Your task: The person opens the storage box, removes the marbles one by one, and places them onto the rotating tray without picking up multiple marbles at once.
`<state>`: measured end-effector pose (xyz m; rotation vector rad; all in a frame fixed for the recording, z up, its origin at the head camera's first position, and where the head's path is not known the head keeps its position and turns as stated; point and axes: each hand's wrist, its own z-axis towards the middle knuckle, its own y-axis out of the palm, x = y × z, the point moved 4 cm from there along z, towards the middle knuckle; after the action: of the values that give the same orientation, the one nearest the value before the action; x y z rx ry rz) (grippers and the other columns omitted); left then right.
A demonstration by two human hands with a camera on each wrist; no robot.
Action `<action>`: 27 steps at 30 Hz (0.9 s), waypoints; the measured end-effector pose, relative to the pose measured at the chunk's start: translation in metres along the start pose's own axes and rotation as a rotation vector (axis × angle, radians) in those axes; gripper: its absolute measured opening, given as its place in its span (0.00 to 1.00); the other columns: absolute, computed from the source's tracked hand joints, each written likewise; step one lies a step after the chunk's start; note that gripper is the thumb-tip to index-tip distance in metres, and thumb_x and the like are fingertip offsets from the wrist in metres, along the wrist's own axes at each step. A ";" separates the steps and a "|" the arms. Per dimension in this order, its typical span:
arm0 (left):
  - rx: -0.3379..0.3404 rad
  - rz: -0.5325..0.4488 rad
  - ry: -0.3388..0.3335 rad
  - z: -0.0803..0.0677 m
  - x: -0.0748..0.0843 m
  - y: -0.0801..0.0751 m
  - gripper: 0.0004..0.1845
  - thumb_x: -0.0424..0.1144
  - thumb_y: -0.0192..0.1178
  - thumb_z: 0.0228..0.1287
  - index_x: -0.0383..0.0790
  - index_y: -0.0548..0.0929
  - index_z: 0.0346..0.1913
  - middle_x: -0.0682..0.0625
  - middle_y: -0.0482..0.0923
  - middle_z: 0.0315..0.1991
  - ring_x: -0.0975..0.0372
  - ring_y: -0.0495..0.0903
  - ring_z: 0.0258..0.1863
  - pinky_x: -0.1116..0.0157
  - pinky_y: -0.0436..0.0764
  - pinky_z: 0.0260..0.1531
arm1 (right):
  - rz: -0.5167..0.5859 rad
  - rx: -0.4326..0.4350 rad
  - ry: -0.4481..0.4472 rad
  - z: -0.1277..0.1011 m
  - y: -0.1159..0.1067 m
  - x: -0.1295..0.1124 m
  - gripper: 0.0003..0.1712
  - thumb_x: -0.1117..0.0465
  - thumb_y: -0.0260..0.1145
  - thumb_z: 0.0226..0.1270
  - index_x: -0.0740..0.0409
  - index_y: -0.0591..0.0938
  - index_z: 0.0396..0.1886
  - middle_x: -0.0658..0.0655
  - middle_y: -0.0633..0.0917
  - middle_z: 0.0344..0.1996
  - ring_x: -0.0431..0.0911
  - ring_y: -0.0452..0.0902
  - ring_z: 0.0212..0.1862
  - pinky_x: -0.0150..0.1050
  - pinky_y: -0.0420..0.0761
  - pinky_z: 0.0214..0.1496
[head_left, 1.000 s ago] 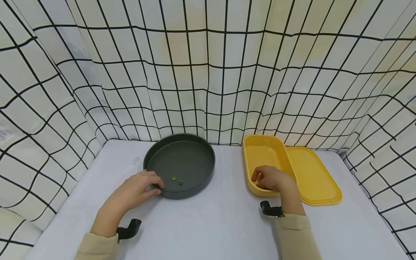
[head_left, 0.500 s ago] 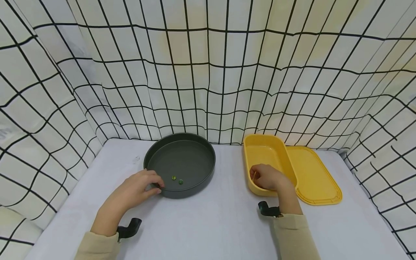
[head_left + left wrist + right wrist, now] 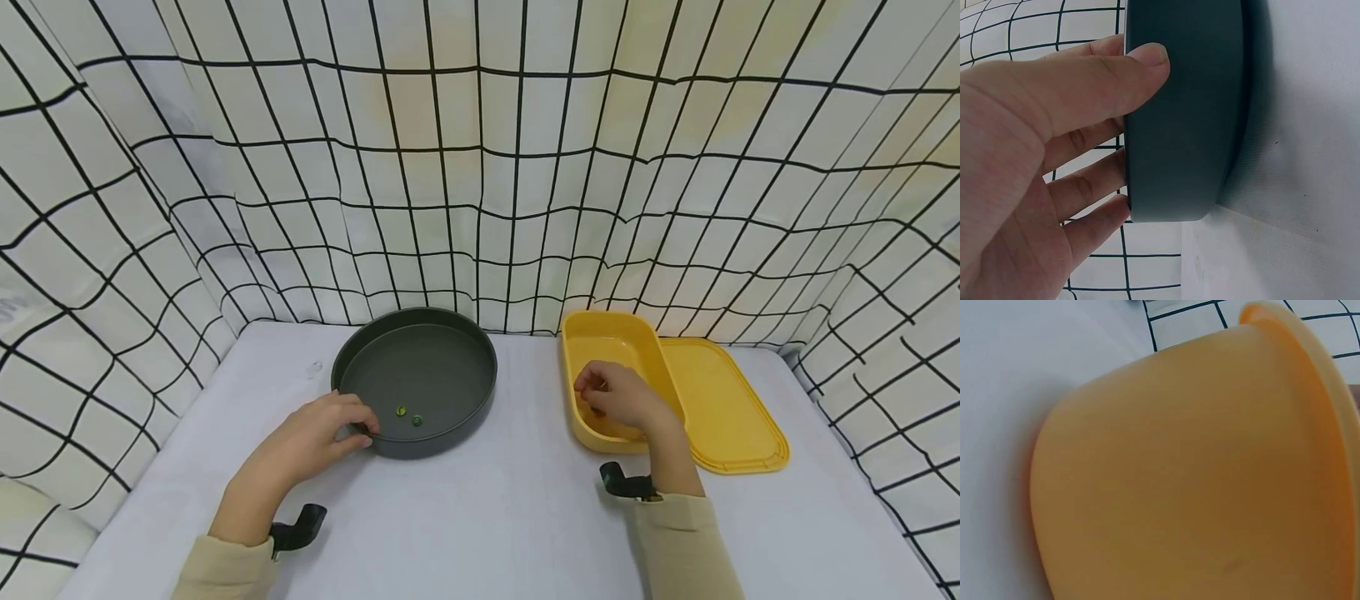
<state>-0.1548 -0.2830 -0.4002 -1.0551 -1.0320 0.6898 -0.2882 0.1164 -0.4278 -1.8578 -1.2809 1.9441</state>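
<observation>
The left hand's fingers (image 3: pixel 1091 187) curl over the rim of the dark round pan (image 3: pixel 417 379) while the thumb presses its outer wall, so that left hand (image 3: pixel 315 437) grasps the pan at its near-left edge; the left wrist view shows the thumb flat on the grey side wall and the other fingers reaching behind the rim. The pan sits on the pale surface (image 3: pixel 495 508), left of centre, and two small green beads (image 3: pixel 408 415) lie on its floor close to the near side, just beside each other and a little right of the gripping fingers. The right hand's fingers (image 3: pixel 588 385) are bent and drawn together above the near part of the yellow container (image 3: pixel 611 337), with the fingertips turned down toward its inside; whether they pinch anything cannot be told, since what lies under them is hidden. The right hand (image 3: pixel 618 400) hangs over the container's near half, its wrist crossing the near rim. The right wrist view shows only the container's yellow outer wall, close up, and the surface beside it. The container stands right of the pan, well apart from it, and its flat yellow lid (image 3: pixel 720 408) lies just beside it on the right, touching its long side. A checked white cloth (image 3: pixel 480 167) hangs behind and to both sides of the surface.
</observation>
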 end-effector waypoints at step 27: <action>0.008 0.009 0.001 -0.001 0.000 0.002 0.10 0.35 0.73 0.56 0.56 0.86 0.36 0.65 0.79 0.37 0.64 0.79 0.41 0.59 0.80 0.42 | 0.762 0.222 -0.082 0.002 -0.019 0.000 0.09 0.65 0.63 0.73 0.64 0.76 0.47 0.55 0.84 0.43 0.53 0.81 0.53 0.37 0.83 0.54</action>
<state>-0.1537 -0.2833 -0.4019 -1.0539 -1.0234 0.7006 -0.2982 0.1271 -0.4156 -2.3684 -0.3300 2.3805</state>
